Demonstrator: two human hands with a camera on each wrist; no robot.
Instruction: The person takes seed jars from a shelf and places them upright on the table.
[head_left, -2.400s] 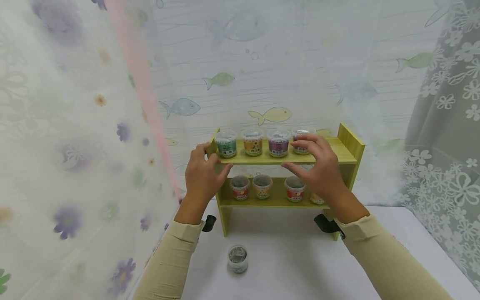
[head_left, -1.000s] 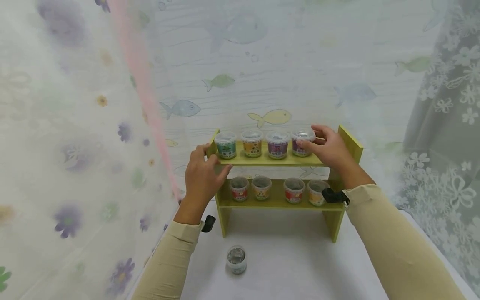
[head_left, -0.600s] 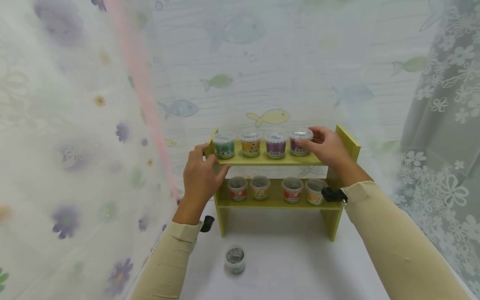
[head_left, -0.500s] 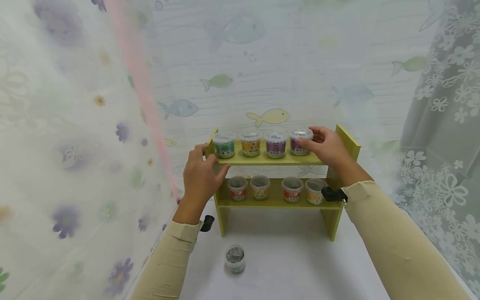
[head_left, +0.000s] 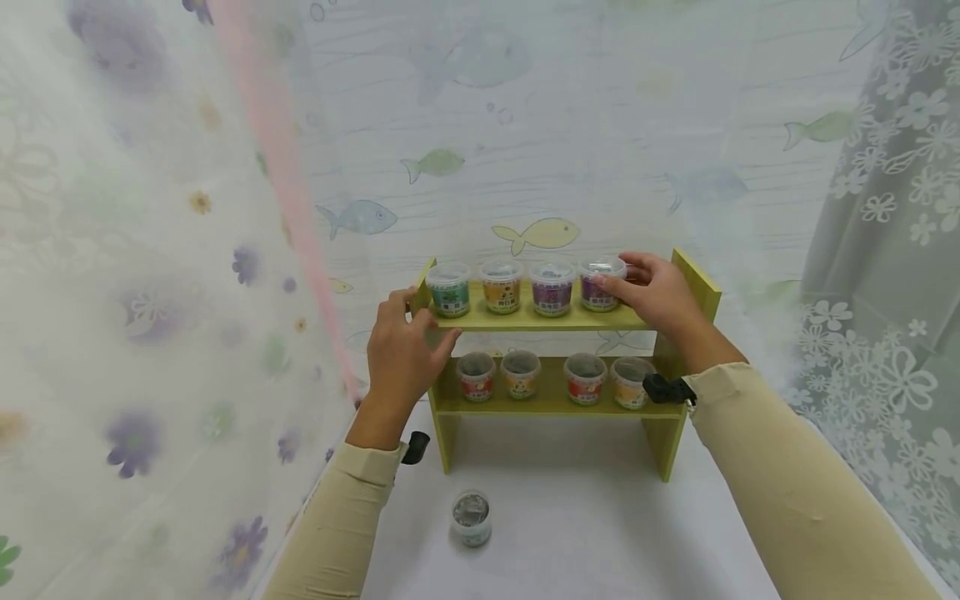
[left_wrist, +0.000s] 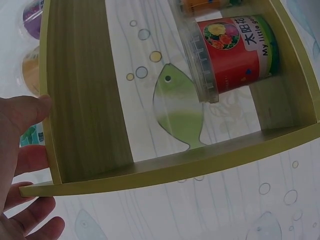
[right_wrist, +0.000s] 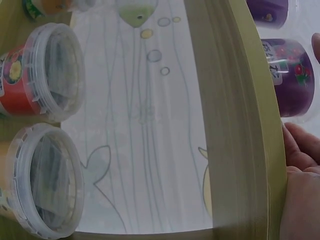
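Observation:
My right hand (head_left: 656,293) holds the rightmost purple-labelled plastic cup (head_left: 597,296) on the upper board of a small yellow-green wooden shelf (head_left: 540,325). Its thumb lies across the front of the cup, with other fingers at its right side. In the right wrist view this purple cup (right_wrist: 290,80) stands upright on the board, partly cut off. My left hand (head_left: 405,346) grips the shelf's left end. The left wrist view shows the thumb on the board's front edge and fingers (left_wrist: 32,159) round the side panel. Beside the purple cup are another purple cup (head_left: 552,292), a yellow one (head_left: 501,290) and a green one (head_left: 450,293).
The lower board carries two red cups (head_left: 477,385), (head_left: 584,387) and two yellow cups (head_left: 521,382), (head_left: 630,392). A cup with a silvery top (head_left: 471,521) stands on the white tabletop (head_left: 562,517) in front. Patterned curtains (head_left: 540,125) hang behind and at both sides.
My right hand, earlier in front of the rightmost upper cup with its thumb near the board's front edge, has moved right and taken hold of that cup from its right side. My left hand has stayed.

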